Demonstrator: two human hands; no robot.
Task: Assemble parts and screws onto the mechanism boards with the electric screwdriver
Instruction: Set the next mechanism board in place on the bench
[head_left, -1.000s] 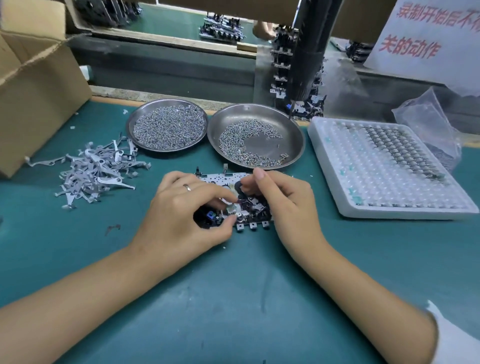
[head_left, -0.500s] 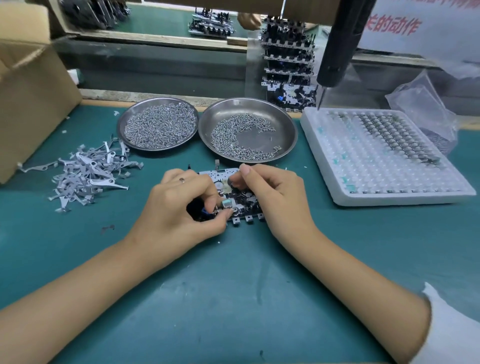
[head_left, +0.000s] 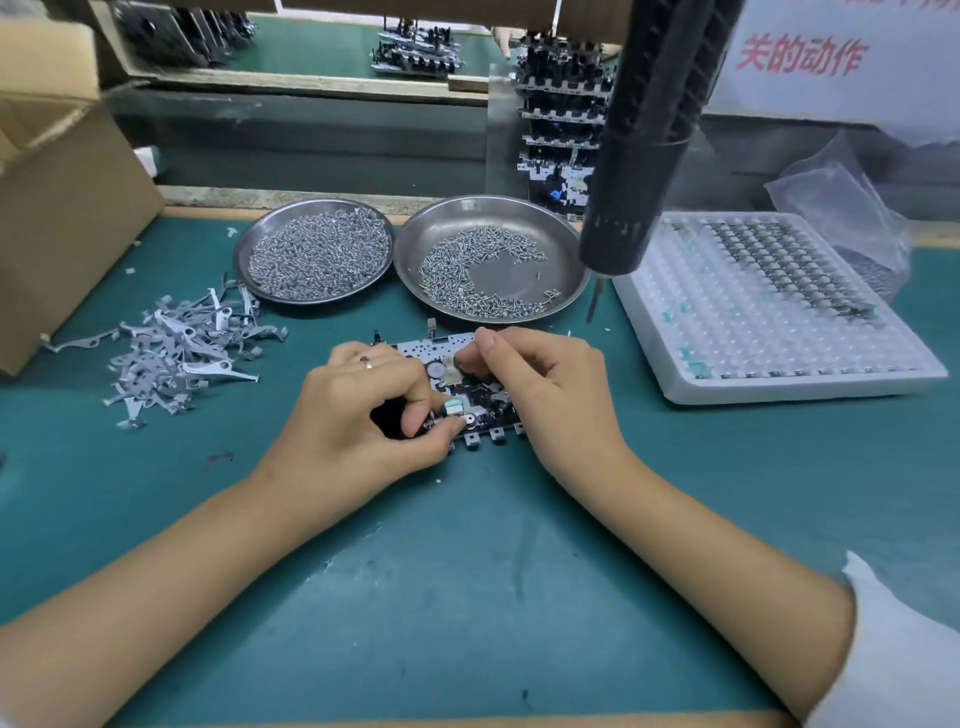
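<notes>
A mechanism board (head_left: 441, 349) lies flat on the green mat in the middle, mostly covered by both hands. My left hand (head_left: 358, 415) rests on its left part, thumb and forefinger pinching a small silver part (head_left: 453, 408) at the board's front edge. My right hand (head_left: 550, 387) curls over the right part, fingertips pinching something small near the board's middle. The black electric screwdriver (head_left: 639, 171) hangs above the table to the right, its bit (head_left: 595, 301) pointing down, untouched by either hand.
Two round steel dishes of screws (head_left: 317, 254) (head_left: 483, 275) stand behind the board. A pile of grey metal levers (head_left: 176, 348) lies at the left, a cardboard box (head_left: 57, 208) beyond it. A white tray of small parts (head_left: 769, 301) sits at the right, stacked boards (head_left: 561, 130) behind.
The hands have stayed on the board with small finger shifts. The hanging screwdriver has swung in view, now lower over the right dish's edge.
</notes>
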